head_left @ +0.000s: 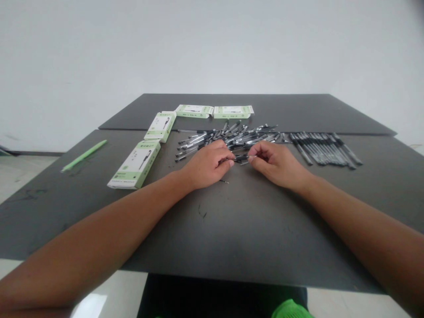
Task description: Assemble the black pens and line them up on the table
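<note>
Between my two hands a slim pen [241,157] with a dark section lies roughly level, just in front of a loose heap of pens. My left hand [208,165] pinches its left end with thumb and forefinger, and the fingers cover that end. At the other end, the closed fingertips of my right hand [276,161] grip it. The heap of clear and black pens [238,132] spreads behind both hands, partly hidden by them. Right of my right hand, several pens [323,148] lie side by side in a row.
Two white and green boxes [134,164] [160,126] lie left of the heap, and two more [194,111] [233,111] lie behind it. A light green pen-like stick [84,156] rests at far left. The dark table [238,238] has a seam behind the heap.
</note>
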Tool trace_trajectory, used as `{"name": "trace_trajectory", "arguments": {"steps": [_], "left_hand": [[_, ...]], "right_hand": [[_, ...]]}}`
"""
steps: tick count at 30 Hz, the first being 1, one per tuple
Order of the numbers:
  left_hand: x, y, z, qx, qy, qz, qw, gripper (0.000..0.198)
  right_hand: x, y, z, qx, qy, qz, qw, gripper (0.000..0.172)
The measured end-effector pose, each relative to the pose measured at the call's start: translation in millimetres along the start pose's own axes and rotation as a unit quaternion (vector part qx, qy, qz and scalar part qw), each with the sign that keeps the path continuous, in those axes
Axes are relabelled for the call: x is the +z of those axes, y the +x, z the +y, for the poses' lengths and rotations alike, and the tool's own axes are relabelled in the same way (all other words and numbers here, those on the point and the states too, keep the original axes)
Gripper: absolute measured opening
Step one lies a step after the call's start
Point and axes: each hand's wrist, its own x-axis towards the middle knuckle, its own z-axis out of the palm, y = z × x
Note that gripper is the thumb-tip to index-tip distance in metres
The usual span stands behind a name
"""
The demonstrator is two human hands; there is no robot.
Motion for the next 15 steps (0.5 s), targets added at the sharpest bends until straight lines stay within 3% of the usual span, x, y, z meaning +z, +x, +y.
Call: {"name": "trace_trajectory", "arguments": {"steps": [15], "left_hand": [[1.2, -0.2, -1.6, -0.001, 0.003, 0.001, 1.0, 0.02]], "right_hand": [[0.3, 0.3, 0.7, -0.01, -0.025, -0.005, 1.0, 0.017]]}}
